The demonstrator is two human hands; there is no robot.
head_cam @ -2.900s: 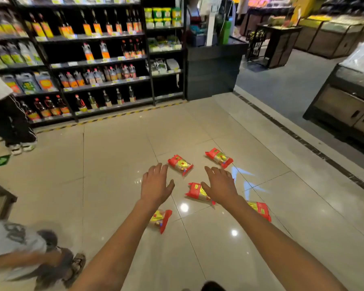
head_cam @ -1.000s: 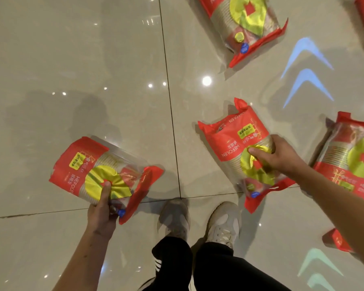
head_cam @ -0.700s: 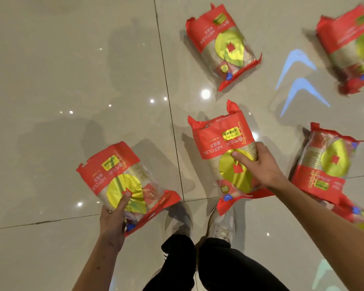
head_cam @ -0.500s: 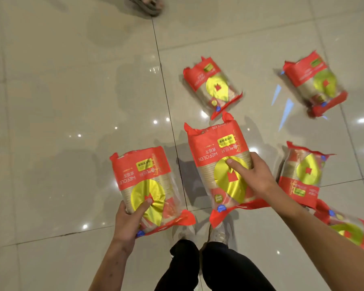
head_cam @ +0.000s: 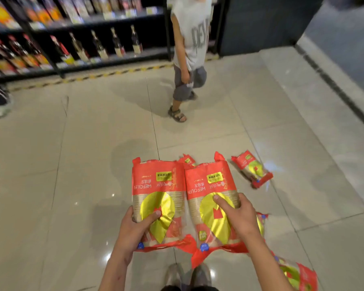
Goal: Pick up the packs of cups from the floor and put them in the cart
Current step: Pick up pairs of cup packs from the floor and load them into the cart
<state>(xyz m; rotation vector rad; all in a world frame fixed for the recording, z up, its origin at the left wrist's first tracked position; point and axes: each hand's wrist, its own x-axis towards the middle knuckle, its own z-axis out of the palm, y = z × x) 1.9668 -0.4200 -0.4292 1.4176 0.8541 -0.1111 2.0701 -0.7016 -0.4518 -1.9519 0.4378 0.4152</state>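
I hold two red-and-gold packs of cups side by side in front of me, lifted off the floor. My left hand (head_cam: 138, 226) grips the left pack (head_cam: 158, 185) round its lower half. My right hand (head_cam: 236, 217) grips the right pack (head_cam: 208, 183) the same way. A third pack (head_cam: 252, 169) lies on the tiles to the right. Another pack (head_cam: 298, 276) lies at the bottom right, and one (head_cam: 187, 159) peeks out behind the held packs. A further pack (head_cam: 261, 222) shows partly behind my right wrist. No cart is in view.
A person in a grey shirt and sandals (head_cam: 189, 59) walks across the floor just ahead. Dark shelves of bottles (head_cam: 72, 45) run along the back left, with a yellow-black floor strip before them. A dark counter (head_cam: 261, 24) stands at the back right. My shoes (head_cam: 187, 276) are below.
I have raised both packs off the floor and brought them together, and my view has tilted up from the tiles toward the shelves. A person has walked into view ahead.
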